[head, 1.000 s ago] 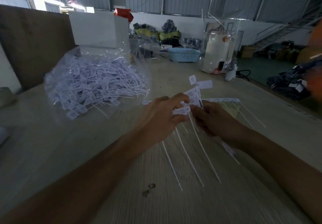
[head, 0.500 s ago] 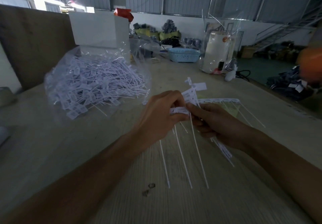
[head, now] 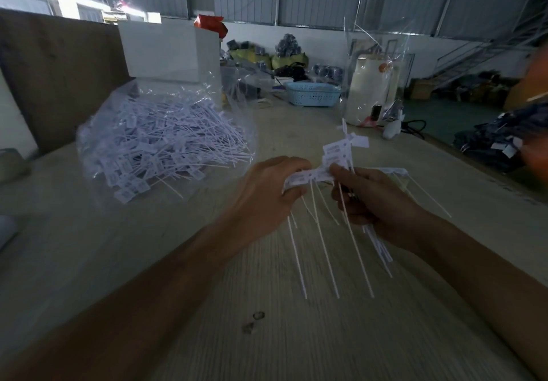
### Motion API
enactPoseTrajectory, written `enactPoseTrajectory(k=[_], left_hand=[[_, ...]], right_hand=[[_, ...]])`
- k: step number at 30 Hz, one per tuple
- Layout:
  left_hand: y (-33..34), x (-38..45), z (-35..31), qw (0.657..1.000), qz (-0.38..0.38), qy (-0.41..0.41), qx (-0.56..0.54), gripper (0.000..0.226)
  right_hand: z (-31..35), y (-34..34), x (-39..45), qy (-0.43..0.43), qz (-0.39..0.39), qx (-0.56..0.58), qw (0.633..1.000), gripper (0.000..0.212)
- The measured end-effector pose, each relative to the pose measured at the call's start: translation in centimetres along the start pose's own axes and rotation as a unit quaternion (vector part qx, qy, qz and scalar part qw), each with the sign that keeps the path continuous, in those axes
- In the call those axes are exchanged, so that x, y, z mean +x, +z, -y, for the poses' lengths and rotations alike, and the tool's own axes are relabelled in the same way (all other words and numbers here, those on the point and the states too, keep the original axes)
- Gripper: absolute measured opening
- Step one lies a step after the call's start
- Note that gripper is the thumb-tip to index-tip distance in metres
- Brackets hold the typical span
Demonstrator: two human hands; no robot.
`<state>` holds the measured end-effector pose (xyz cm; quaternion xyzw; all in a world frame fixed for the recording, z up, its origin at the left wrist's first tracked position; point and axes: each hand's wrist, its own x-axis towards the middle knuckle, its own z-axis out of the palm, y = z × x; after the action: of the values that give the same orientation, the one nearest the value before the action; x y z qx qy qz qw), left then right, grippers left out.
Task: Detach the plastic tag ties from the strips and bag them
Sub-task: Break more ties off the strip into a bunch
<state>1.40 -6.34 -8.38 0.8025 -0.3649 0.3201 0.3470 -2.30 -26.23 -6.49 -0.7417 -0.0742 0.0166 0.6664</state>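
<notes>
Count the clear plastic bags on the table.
2. One bag at left, lying open and filled with loose ties; one upright bag at the far right around a white container. Others may be hidden in the far clutter.

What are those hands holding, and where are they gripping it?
Both hands hold a cluster of white tag ties at the flat label ends: left hand pinches one end, right hand the other; thin tails hang down.
</notes>
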Motion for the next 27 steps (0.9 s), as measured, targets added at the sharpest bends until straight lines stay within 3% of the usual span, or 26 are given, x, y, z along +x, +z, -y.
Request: enactPoseTrajectory(k=[6, 13, 21, 27], left_hand=[[0.0, -0.1, 0.4, 0.998, -0.047, 0.016, 0.028, 0.016], [0.0, 0.2, -0.4, 0.999, -0.049, 0.004, 0.023, 0.017], [0.4, 0.1, 0.0, 0.999, -0.041, -0.007, 0.005, 0.023], [0.5, 0.1, -0.3, 0.999, -0.034, -0.022, -0.021, 0.023]], right_hand=[[0.1, 0.4, -0.1, 0.021, 0.025, 0.007, 0.999, 0.05], [-0.4, 0.8, -0.4, 0.069, 0.09, 0.015, 0.993, 0.045], [-0.5, 1.2, -0.5, -0.013, 0.021, -0.087, 0.996, 0.042], [0.0, 1.4, -0.8, -0.047, 0.038, -0.101, 0.993, 0.04]])
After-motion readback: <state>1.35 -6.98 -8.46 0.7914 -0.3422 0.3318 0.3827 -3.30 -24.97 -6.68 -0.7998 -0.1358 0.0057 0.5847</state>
